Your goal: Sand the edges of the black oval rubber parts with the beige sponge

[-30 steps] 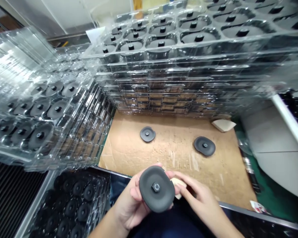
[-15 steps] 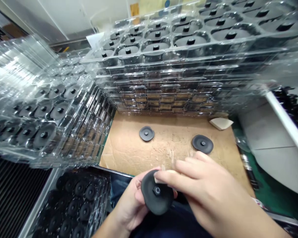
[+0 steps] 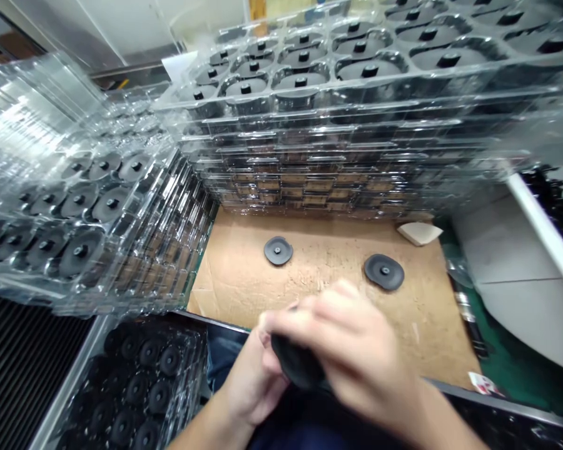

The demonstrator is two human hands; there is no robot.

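Note:
My left hand [image 3: 251, 381] grips a dark grey round disc [image 3: 294, 365] from below and the left, close to my body. My right hand [image 3: 351, 356] lies over the top of the same disc, fingers pressed together, and is blurred by motion. Earlier it held a small pale pad; that pad is hidden under the fingers in this view. Most of the disc is covered by my right hand. Two more dark discs lie on the brown cardboard sheet [image 3: 244, 281]: a small disc [image 3: 278, 250] at the left and a larger disc [image 3: 383, 272] at the right.
Tall stacks of clear plastic trays holding black discs stand at the back [image 3: 338, 125] and at the left [image 3: 75, 206]. A lower tray of discs [image 3: 141, 381] sits at my left knee. A pale wedge [image 3: 420, 232] lies at the cardboard's far right corner.
My right hand has slid leftward across the disc and now covers most of it. The disc has tipped lower in my left hand. The two loose discs have not moved.

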